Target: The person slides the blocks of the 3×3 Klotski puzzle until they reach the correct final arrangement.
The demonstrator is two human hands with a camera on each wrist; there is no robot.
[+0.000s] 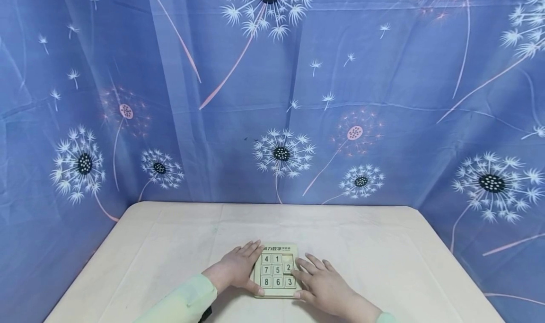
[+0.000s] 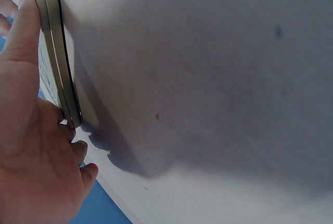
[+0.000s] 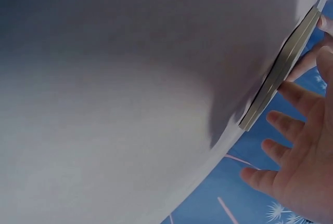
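Observation:
A wooden sliding number puzzle (image 1: 276,292) lies flat on the table, its numbered tiles facing up. In the top right of its grid is a gap, and the tile marked 2 (image 1: 288,267) sits just below, slightly higher than its row. My left hand (image 1: 238,267) holds the puzzle's left side, thumb at the near corner and fingers along the far part. On the other side, my right hand (image 1: 321,283) has its fingers spread, a fingertip at the edge by the 2 and 3 tiles and the thumb at the near right corner. The left wrist view shows the puzzle's side edge (image 2: 58,52).
The pale table (image 1: 170,238) extends around the puzzle on all sides. Behind it and at both sides hangs a blue cloth (image 1: 238,171) printed with dandelions.

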